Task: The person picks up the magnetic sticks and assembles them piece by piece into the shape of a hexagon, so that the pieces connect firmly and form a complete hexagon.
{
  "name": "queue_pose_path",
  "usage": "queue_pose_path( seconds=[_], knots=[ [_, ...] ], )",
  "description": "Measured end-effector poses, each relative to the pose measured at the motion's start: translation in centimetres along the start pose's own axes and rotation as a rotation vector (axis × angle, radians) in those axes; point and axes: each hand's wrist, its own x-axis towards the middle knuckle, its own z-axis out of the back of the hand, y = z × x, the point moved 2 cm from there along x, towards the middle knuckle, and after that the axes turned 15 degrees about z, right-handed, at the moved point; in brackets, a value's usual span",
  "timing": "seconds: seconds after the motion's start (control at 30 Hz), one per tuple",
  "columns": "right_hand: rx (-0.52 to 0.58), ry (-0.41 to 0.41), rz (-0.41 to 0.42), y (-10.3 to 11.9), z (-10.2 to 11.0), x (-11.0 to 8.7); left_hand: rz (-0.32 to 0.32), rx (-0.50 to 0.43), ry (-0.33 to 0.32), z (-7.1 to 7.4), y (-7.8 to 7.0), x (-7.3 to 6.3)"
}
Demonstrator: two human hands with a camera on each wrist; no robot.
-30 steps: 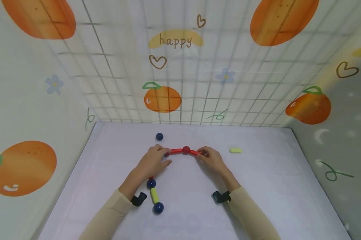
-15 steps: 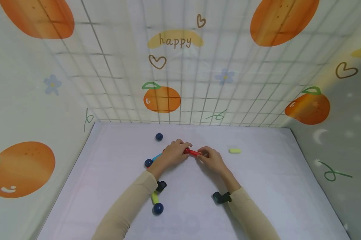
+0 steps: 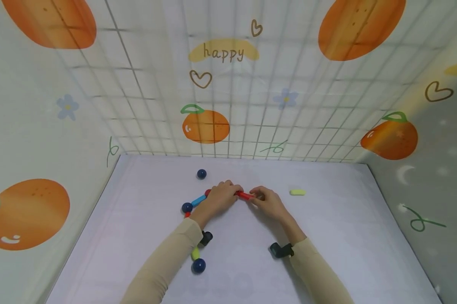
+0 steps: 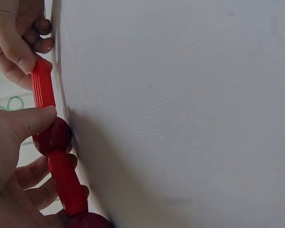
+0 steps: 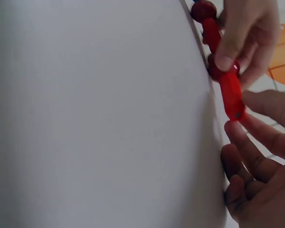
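Left hand [image 3: 222, 197]: pinched a red ball [image 4: 56, 137].
Right hand [image 3: 268, 202]: pinched a red stick [image 4: 43, 88] by one end; the other met that ball.
Joining: seemed the step; next called for a steady push.
Chain [image 3: 187, 207]: lay on the white table [image 3: 327, 228], maybe all joined, partly hidden.
Walls [image 3: 251, 84]: pale, with oranges [image 3: 205, 126].

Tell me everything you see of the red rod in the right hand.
The red rod is straight and plastic-looking, grooved lengthwise, with a small dark spot at its outer end. The right hand pinches that end; the inner end meets a dark red ball, which the left hand grips. In the head view the rod slopes down rightward. Whether it touches the tabletop is unclear.
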Motion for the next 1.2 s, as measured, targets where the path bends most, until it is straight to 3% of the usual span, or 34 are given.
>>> queue_pose_path(
  seconds=[0.17,0.43,0.77,1.03,1.2],
  knots=[
    [0.016,0.008,0.058,0.5,0.3,1.7,0.005,0.002,-0.003,-0.1,0.7,-0.1],
    [0.122,0.053,0.217,1.9,0.0,7.3,-0.008,0.008,0.003,0.1,1.2,-1.0],
    [0.177,0.225,0.242,3.4,-3.1,12.9,-0.01,0.03,-0.019,0.4,1.8,-2.4],
    [0.153,0.318,0.185,3.9,-5.9,15.2,-0.05,0.021,-0.054,0.6,2.5,-3.5],
    [0.158,0.363,0.173,4.4,-6.9,16.0,-0.042,0.003,-0.047,0.7,2.7,-3.9]
  ],
)
